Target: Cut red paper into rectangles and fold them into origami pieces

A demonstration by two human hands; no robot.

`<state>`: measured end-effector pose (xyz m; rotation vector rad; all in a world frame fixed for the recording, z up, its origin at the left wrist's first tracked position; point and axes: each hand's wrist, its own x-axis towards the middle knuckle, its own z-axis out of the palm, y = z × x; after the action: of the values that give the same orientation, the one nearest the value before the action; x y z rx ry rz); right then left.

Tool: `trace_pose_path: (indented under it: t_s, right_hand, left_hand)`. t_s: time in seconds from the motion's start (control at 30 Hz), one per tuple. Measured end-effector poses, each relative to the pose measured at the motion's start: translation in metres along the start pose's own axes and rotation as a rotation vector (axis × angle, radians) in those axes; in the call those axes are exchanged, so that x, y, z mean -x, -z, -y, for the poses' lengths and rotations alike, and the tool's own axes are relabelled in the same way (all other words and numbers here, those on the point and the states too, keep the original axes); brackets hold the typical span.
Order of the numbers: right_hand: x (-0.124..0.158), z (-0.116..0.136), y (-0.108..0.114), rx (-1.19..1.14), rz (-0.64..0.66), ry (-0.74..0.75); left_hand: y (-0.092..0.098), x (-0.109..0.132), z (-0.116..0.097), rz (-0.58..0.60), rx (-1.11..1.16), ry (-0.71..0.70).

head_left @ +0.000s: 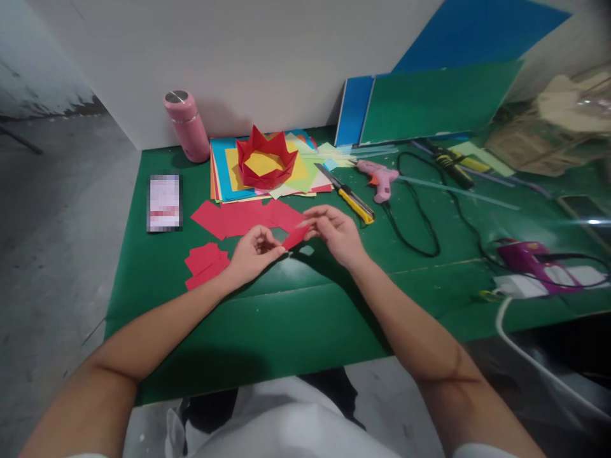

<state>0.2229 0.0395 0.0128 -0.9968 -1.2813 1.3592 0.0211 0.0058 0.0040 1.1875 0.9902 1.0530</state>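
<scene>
A red paper piece (296, 237) spans left hand (256, 256) and right hand (340, 236), thumb and fingers pinching it at either end

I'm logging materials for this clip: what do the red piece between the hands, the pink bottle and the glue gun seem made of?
Red piece: matte paper or thin card, by its flat, thin look.
Pink bottle: perhaps coated metal, given its smooth sheen and silvery top; plastic is possible.
Glue gun: likely plastic, by its moulded pink body.
</scene>
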Motion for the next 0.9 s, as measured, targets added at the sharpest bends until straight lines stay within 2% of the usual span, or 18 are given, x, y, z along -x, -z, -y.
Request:
trace_pose_path:
  t_s: [0.13, 0.37, 0.4, 0.47, 0.57, 0.63, 0.7, 0.8, 0.9]
  right_hand:
    - [0.004, 0.0, -0.005, 0.118, 0.0, 0.005]
    - [0.004, -0.002, -0.001, 0.087, 0.04, -0.02]
    - [0.004, -0.002, 0.0, 0.122, 0.051, 0.016]
    - [0.004, -0.001, 0.001, 0.263, 0.096, 0.186]
    - [0.004, -0.001, 0.002, 0.64, 0.271, 0.522]
    - [0.005, -0.003, 0.003, 0.855, 0.359, 0.68]
    - [0.006, -0.006, 0.003, 0.956, 0.368, 0.763]
    - [0.008, -0.006, 0.006, 0.99, 0.329, 0.811]
    - [0.005, -0.003, 0.014, 1.03, 0.215, 0.785]
  left_hand:
    - [-0.001, 0.001, 0.001, -0.002, -0.011, 0.007]
    - [-0.002, 0.001, 0.0, -0.006, -0.012, -0.003]
    - [-0.001, 0.001, 0.001, -0.011, -0.016, 0.006]
    - [0.0, 0.0, 0.001, -0.019, -0.014, 0.033]
    - [0.002, -0.001, 0.0, -0.017, 0.006, 0.058]
    - [0.004, -0.002, -0.001, 0.001, 0.014, 0.051]
    - [0.006, -0.002, -0.002, 0.042, 0.01, 0.06]
    - [0.006, -0.002, -0.003, 0.108, -0.018, 0.101]
    - [0.004, -0.001, 0.0, 0.074, -0.066, 0.055]
